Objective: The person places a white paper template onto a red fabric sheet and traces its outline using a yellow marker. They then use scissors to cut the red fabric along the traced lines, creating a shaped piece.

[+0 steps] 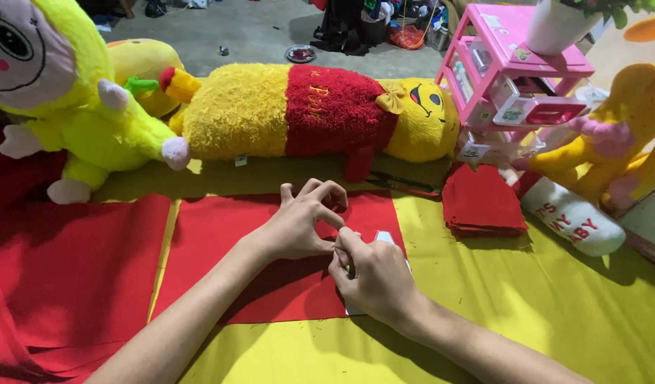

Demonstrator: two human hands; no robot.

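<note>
- The left hand (295, 226) and right hand (373, 274) meet over the middle red felt sheet (270, 284), which lies on the yellow cloth (555, 306); the left grip is curled, fingertips pinched at the sheet's right edge; the right grip is closed on a small white piece (384, 237) at that same edge, thumb against the left fingers.
- Two more red sheets lie left of the middle sheet, the nearer one (78, 277) separated from it by a strip of yellow; three flat red sheets in all.
- One stack of red felt pieces (481, 203) sits right of the sheet, well apart from the hands.
- Beyond the sheet, a long yellow plush with a red band (313, 110) lies crosswise; dark scissors (402, 183) rest just in front of it.
- Left of it, one yellow-green plush doll (78, 107); at far right, one yellow plush with pink (611, 139) and a white sock-shaped piece with red lettering (572, 217).
- A pink plastic drawer unit (516, 78) stands right of the long plush, small stickers on its clear drawers, a white pot (555, 27) on top.
</note>
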